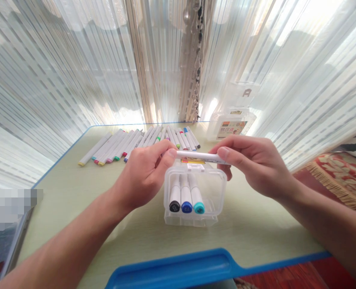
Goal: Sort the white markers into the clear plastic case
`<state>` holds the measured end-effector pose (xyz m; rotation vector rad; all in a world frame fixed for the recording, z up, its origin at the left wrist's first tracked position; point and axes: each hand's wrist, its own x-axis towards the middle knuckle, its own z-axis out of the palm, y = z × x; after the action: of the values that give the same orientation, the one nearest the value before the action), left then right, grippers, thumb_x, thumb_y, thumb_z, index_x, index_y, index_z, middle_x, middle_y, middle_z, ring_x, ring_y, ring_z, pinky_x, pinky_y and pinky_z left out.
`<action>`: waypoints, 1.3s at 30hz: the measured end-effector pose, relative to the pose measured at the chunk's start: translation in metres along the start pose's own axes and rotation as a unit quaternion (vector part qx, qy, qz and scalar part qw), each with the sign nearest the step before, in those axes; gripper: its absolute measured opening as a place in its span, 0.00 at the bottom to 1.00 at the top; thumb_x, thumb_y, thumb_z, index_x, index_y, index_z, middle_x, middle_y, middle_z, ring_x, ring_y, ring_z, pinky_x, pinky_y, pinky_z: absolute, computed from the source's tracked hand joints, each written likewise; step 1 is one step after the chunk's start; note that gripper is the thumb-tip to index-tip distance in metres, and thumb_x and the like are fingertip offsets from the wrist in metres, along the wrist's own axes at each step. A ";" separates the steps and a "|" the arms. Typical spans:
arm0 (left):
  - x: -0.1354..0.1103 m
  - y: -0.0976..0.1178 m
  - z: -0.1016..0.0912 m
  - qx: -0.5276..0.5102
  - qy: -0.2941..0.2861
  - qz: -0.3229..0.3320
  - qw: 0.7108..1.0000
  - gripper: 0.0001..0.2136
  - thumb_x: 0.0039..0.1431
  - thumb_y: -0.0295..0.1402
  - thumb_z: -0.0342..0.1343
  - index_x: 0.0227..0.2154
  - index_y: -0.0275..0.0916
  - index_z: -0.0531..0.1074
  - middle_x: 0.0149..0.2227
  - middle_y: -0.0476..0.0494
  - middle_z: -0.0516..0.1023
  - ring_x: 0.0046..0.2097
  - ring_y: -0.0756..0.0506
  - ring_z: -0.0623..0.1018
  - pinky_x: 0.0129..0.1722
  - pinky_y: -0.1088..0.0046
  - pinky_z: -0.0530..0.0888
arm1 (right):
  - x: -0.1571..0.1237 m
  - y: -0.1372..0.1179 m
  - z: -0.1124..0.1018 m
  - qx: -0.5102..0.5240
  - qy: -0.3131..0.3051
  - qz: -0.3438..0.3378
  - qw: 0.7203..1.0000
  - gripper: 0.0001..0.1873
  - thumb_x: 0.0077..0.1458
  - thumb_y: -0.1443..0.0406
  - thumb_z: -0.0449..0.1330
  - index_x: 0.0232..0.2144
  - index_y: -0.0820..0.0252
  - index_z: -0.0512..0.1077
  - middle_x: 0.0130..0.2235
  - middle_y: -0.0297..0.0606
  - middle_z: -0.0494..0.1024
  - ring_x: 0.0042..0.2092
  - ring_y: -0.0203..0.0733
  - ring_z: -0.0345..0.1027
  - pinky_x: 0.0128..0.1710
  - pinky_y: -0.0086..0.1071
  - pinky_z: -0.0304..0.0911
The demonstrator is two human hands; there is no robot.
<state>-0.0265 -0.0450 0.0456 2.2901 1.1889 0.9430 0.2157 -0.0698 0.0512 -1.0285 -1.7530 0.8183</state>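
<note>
A white marker lies level between my two hands, above a clear plastic box. My left hand pinches its left end, and my right hand grips the right end between thumb and fingers. Below it, the clear plastic box holds three white markers with black, blue and turquoise ends facing me. My fingers cover both ends of the held marker, so its colour does not show.
Behind my left hand, a row of white markers with coloured ends lies across the table. A clear case with a printed label stands at the back right. Sheer striped curtains hang behind. A blue tray edge lines the front.
</note>
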 end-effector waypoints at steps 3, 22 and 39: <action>0.000 0.000 0.000 0.002 -0.002 0.003 1.000 0.16 0.70 0.38 0.45 0.33 0.37 0.75 0.22 0.51 0.72 0.24 0.50 0.69 0.25 0.73 0.64 | -0.001 -0.002 0.000 -0.001 0.001 0.004 1.000 0.11 0.64 0.61 0.62 0.31 0.60 0.78 0.22 0.32 0.75 0.22 0.32 0.67 0.20 0.26 0.64; 0.001 -0.001 0.000 -0.002 -0.012 0.002 1.000 0.16 0.70 0.38 0.45 0.33 0.37 0.75 0.23 0.51 0.72 0.25 0.50 0.70 0.26 0.73 0.64 | -0.002 0.000 -0.002 -0.002 -0.009 0.004 1.000 0.11 0.65 0.62 0.61 0.32 0.60 0.78 0.23 0.31 0.75 0.22 0.30 0.67 0.20 0.25 0.64; 0.001 -0.002 0.000 -0.008 -0.035 0.001 0.999 0.16 0.72 0.39 0.44 0.36 0.38 0.75 0.24 0.51 0.74 0.27 0.50 0.71 0.28 0.72 0.66 | -0.002 0.003 -0.005 -0.025 -0.014 0.003 1.000 0.11 0.65 0.60 0.62 0.32 0.58 0.79 0.24 0.31 0.74 0.24 0.31 0.67 0.22 0.25 0.63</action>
<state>-0.0269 -0.0430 0.0447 2.2926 1.1472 0.8613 0.2219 -0.0702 0.0493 -1.0595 -1.8037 0.7999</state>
